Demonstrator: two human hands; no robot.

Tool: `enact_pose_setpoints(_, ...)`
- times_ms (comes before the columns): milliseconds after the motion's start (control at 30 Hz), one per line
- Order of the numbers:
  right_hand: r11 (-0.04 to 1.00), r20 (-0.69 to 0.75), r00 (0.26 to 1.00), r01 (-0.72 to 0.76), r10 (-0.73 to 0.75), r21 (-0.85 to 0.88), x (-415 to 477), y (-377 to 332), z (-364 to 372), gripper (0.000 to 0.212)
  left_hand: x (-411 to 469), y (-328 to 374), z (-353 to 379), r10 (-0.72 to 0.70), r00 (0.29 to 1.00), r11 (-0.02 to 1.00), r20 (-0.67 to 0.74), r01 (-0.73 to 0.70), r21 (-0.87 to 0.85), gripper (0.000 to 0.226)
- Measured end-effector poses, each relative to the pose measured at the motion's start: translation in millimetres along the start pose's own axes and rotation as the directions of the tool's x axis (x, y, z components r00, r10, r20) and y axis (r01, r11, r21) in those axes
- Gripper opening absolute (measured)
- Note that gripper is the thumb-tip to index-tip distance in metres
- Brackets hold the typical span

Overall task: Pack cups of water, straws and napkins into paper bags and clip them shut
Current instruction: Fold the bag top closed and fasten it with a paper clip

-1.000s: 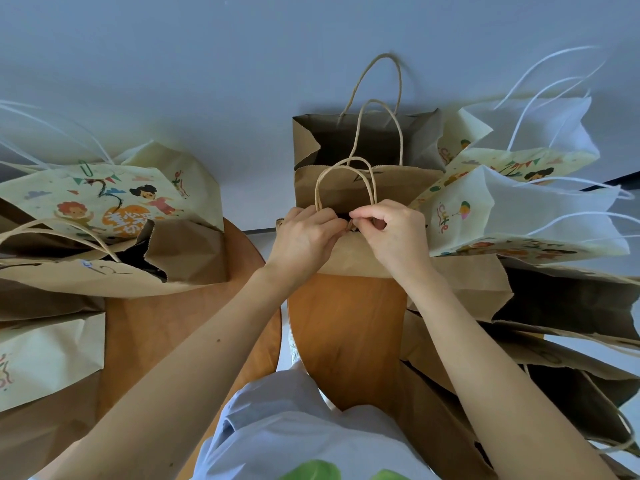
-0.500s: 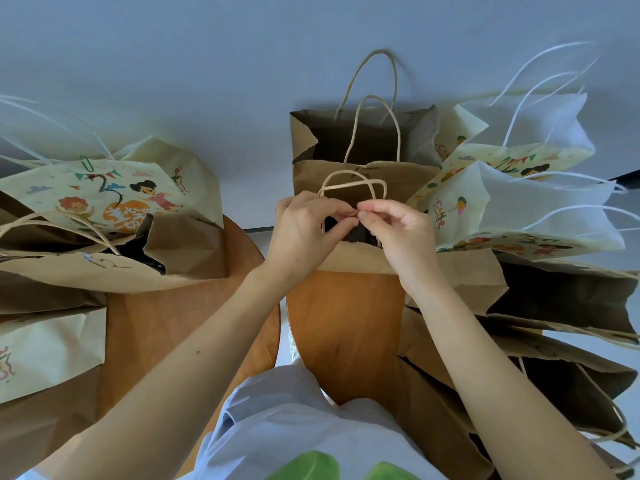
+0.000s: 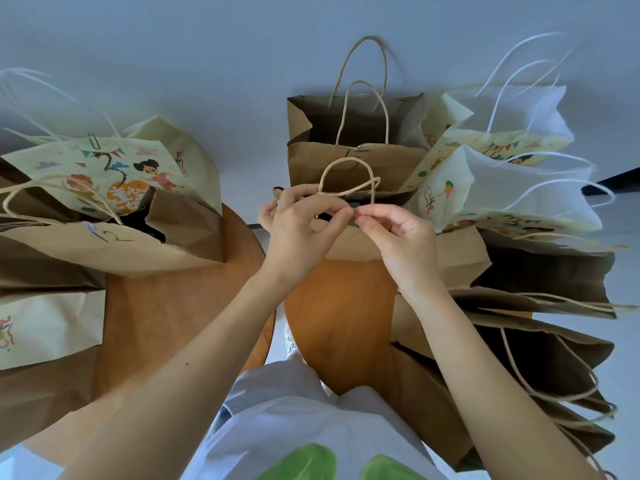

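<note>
Standing upright at the far side of the right-hand round wooden tabletop (image 3: 339,323), the brown paper bag (image 3: 349,244) is plain kraft, its front panel creased and its mouth drawn nearly together, with only a dark slit showing along the top. Two twisted paper handles (image 3: 346,161) loop up from that edge, one leaning across the other. Both hands meet right at the rim: the left hand (image 3: 301,233) has thumb and forefinger closed in a ring on the top edge, its other fingers curled round the bag's left corner, and the right hand (image 3: 398,237) pinches the same spot from the other side, so the fingertips touch. Whatever small thing sits between them is too tiny to make out. Just behind stands a second brown bag (image 3: 398,164), gaping open. To the right lean cream printed bags (image 3: 446,188) with white cord handles, and below them a fan of flat brown bags (image 3: 540,348). On the left tabletop (image 3: 166,306) more bags crowd together — one printed bag (image 3: 114,168) carries a green paper clip (image 3: 94,140) on its top edge.
</note>
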State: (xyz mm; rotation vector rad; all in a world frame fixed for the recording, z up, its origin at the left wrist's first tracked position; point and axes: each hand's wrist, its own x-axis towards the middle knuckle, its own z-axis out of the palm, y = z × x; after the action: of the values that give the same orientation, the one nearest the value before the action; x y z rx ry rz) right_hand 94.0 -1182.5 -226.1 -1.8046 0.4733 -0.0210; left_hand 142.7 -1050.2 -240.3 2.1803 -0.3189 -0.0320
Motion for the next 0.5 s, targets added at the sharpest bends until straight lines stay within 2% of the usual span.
enact_pose_setpoints(167,0.993,0.030,0.996,0.086,-0.084,-0.077,-12.2,-1.9,-4.7,0.013,-14.5,8.6,-3.6,-0.099,0.995,0.995,-0.007,0.098,-0.032,0.009)
enact_pose_setpoints(300,0.985,0.055,0.990,0.133,-0.127,-0.107,-19.5,-2.9,-8.6,0.013,-26.2,14.1,-3.2,-0.090,0.995,0.996,-0.030,0.090,-0.026,0.010)
enact_pose_setpoints(400,0.977,0.053,0.987,0.158,-0.152,-0.144,-22.4,-2.1,-14.3,0.013,-30.8,12.0,-6.1,-0.117,0.991,0.987,-0.068,0.109,-0.120,0.012)
enact_pose_setpoints(500,0.991,0.017,0.993,0.121,-0.120,-0.054,-23.7,-1.2,-24.5,0.015,-28.0,10.3,-14.7,-0.193,0.976,0.968,-0.104,0.172,-0.183,0.009)
